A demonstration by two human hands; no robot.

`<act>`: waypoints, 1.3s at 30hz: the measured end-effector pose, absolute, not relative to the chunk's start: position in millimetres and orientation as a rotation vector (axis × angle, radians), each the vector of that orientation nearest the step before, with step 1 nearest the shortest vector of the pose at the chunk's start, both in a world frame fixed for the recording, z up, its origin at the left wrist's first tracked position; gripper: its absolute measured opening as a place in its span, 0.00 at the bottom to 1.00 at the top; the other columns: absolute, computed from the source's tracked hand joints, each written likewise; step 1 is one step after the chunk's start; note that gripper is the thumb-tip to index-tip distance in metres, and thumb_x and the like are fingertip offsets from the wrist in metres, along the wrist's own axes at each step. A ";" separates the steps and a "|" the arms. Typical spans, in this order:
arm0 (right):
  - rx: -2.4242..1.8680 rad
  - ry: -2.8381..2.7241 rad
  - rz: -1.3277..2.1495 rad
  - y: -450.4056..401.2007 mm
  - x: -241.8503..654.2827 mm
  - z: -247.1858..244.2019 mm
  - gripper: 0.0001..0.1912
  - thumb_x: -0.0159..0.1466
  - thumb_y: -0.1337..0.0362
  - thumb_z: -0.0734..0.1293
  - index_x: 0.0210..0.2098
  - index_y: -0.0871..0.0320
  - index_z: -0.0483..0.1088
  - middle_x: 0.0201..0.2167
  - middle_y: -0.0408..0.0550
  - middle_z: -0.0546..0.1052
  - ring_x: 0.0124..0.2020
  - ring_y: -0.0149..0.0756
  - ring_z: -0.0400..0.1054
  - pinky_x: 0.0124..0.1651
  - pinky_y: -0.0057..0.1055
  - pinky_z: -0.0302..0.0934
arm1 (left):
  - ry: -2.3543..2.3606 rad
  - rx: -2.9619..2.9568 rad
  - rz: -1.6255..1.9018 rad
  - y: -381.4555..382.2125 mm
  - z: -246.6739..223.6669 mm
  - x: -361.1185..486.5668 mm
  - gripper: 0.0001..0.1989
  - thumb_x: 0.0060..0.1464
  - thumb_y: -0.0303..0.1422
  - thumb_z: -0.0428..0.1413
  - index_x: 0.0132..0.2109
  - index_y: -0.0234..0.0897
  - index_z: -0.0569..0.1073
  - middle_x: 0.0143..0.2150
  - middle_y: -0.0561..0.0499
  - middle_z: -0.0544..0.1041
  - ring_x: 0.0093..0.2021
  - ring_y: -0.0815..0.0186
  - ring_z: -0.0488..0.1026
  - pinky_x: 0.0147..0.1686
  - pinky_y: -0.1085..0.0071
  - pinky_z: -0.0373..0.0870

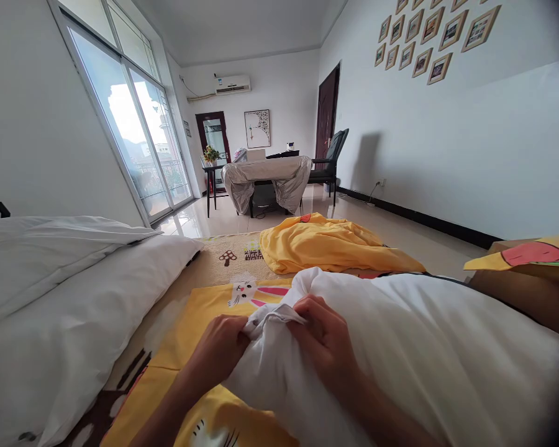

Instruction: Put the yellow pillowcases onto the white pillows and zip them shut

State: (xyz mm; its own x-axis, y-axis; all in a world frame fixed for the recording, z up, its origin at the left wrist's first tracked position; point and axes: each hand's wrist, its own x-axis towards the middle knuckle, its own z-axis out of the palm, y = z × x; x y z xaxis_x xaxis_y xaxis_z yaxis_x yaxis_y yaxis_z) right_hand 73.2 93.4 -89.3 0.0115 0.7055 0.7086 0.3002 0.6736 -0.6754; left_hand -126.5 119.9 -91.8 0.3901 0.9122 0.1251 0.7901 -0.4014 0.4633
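A large white pillow or cushion (414,329) lies across the front and right, its far corner bunched up. My left hand (221,347) pinches the white fabric at the left of that corner. On the right of the same edge, my right hand (323,332) grips a fold with its fingers curled. The edge between them is gathered and raised. Beneath is a yellow cloth (186,329) printed with a rabbit. Beyond the corner lies a crumpled yellow cloth (326,242).
Another white pillow (93,298) fills the left side. A patterned beige mat (233,245) lies underneath. At the right edge is a brown box-like object (517,298) with yellow printed fabric. Farther off are a covered table (270,171) and a black chair (328,167).
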 end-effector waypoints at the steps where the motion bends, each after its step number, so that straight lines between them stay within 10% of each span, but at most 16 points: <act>1: -0.854 -1.584 0.385 93.0 73.1 -88.6 0.07 0.61 0.66 0.64 0.25 0.55 0.67 0.24 0.43 0.71 0.30 0.35 0.63 0.34 0.32 0.58 | 1.459 2.313 0.536 121.0 -92.7 -125.9 0.09 0.48 0.27 0.46 0.22 0.37 0.57 0.22 0.53 0.66 0.25 0.69 0.57 0.28 0.71 0.49; 13: -0.848 -1.492 0.401 93.5 79.4 -86.0 0.05 0.60 0.66 0.64 0.27 0.55 0.66 0.24 0.42 0.69 0.28 0.34 0.61 0.33 0.31 0.56 | 1.490 2.185 0.673 125.5 -71.2 -150.8 0.16 0.57 0.45 0.48 0.33 0.36 0.68 0.26 0.56 0.68 0.27 0.69 0.60 0.28 0.74 0.54; 21: -0.839 -1.499 0.405 92.8 79.6 -84.8 0.05 0.60 0.67 0.64 0.27 0.55 0.67 0.24 0.41 0.69 0.29 0.34 0.61 0.34 0.32 0.56 | 1.433 2.303 0.022 117.2 -69.0 -158.1 0.11 0.48 0.31 0.47 0.21 0.36 0.55 0.20 0.58 0.54 0.23 0.72 0.50 0.23 0.73 0.47; 39: -0.822 -1.530 0.398 93.7 79.0 -87.5 0.06 0.61 0.68 0.64 0.26 0.55 0.66 0.24 0.40 0.69 0.29 0.33 0.61 0.35 0.31 0.55 | 1.573 2.154 0.144 133.6 -68.6 -189.0 0.16 0.51 0.38 0.50 0.20 0.37 0.56 0.19 0.58 0.59 0.22 0.72 0.56 0.23 0.75 0.52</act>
State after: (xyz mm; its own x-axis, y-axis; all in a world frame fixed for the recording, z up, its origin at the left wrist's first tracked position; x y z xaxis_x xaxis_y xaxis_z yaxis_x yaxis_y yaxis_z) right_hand 79.0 93.7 -87.5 0.0475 0.6976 0.7149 0.2604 0.6823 -0.6831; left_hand -189.0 133.6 -68.6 0.3389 0.9225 -0.1849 0.8737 -0.2357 0.4255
